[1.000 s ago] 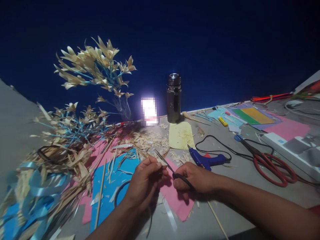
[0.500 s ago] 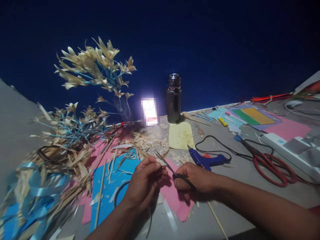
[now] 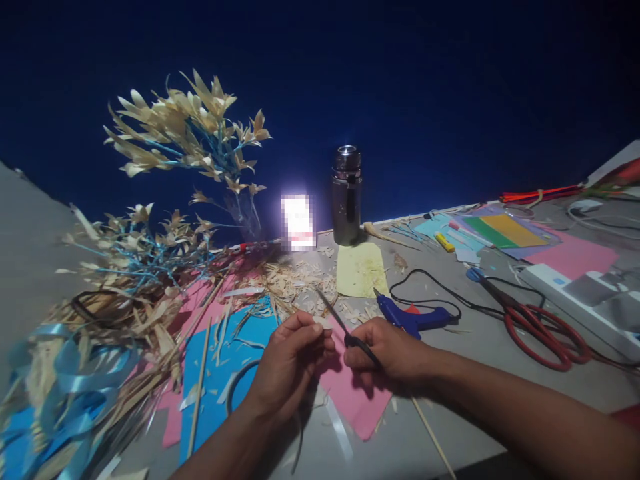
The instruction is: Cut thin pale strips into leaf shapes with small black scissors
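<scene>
Your L hand [image 3: 295, 353] pinches pale scrap [image 3: 323, 323] at fingertips; R hand [image 3: 383, 350] fingers curled on scissors [image 3: 337, 318], blades just beside L fingertips; prob. best: grip scrap firm, snip short, thumb clear

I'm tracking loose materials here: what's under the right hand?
Below the right hand, which holds black-handled scissors, part of a pink sheet shows, lying on the grey table. Whatever the hand itself covers cannot be seen.
</scene>
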### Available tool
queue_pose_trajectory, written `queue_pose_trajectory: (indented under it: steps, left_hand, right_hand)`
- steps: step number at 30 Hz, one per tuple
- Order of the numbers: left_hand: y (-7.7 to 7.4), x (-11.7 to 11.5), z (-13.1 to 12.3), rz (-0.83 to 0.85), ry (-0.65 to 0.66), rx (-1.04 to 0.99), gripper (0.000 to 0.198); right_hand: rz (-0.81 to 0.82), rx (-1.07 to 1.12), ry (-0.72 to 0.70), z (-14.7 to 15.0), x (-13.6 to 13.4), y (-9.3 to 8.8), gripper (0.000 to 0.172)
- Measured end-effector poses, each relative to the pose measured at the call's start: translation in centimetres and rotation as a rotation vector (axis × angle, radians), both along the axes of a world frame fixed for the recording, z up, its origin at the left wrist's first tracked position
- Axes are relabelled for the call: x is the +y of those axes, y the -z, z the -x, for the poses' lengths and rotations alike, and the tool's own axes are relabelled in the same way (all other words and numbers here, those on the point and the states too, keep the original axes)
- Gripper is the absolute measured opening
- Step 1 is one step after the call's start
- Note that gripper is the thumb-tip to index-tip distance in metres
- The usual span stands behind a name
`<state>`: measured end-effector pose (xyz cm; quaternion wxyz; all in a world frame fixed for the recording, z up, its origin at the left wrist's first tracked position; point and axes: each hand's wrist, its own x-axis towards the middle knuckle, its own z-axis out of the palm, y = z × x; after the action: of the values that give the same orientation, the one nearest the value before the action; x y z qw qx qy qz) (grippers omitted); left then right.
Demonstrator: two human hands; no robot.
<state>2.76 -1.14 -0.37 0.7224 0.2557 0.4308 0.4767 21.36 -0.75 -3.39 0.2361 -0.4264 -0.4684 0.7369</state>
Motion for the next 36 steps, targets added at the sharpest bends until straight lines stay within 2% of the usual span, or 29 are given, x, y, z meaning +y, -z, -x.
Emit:
queue_pose_trajectory:
  steps: [2, 4, 6, 10, 13, 18, 21, 26, 30, 33, 36]
  left_hand:
    - [0.1, -0.1, -0.1, 0.003, 0.002, -0.004, 0.023]
    - [0.3, -0.2, -0.3, 0.018, 0.016, -0.001, 0.023]
    - [0.5, -0.4, -0.6, 0.039, 0.037, 0.013, 0.024]
    - [0.9, -0.7, -1.1, 0.054, 0.101, 0.009, 0.023]
    - [0.9, -0.8, -1.0, 0.048, 0.163, -0.007, 0.02]
    - [0.8, -0.4, -0.3, -0.012, 0.26, 0.057, 0.019]
    - [1.2, -0.2, -0.1, -0.02, 0.268, 0.139, 0.02]
    - [1.8, -0.1, -0.2, -0.056, 0.187, 0.172, 0.024]
    - [1.5, -0.3, -0.7, -0.051, 0.219, 0.162, 0.025]
    - [1.1, -0.5, -0.9, -0.038, 0.257, 0.15, 0.025]
    - [0.9, -0.6, -1.1, -0.05, 0.262, 0.163, 0.025]
  right_hand:
    - [-0.038, 0.049, 0.155, 0.3, 0.0, -0.4, 0.025]
    - [-0.1, 0.099, 0.286, 0.4, 0.1, -0.9, 0.031]
    - [-0.154, 0.127, 0.337, 0.4, 0.2, -1.2, 0.033]
    - [-0.202, 0.12, 0.335, 0.2, 0.3, -1.3, 0.03]
    - [-0.167, 0.129, 0.334, 0.1, 0.2, -1.2, 0.032]
    - [-0.142, 0.125, 0.276, -0.1, 0.1, -1.5, 0.022]
    - [-0.126, 0.106, 0.294, -0.2, 0.1, -1.7, 0.024]
    - [-0.152, 0.098, 0.313, 0.0, 0.2, -1.3, 0.032]
    - [-0.181, 0.098, 0.351, 0.2, 0.1, -0.9, 0.028]
    - [-0.186, 0.104, 0.371, 0.2, -0.2, -1.3, 0.024]
    - [-0.185, 0.126, 0.361, 0.2, -0.5, -1.8, 0.027]
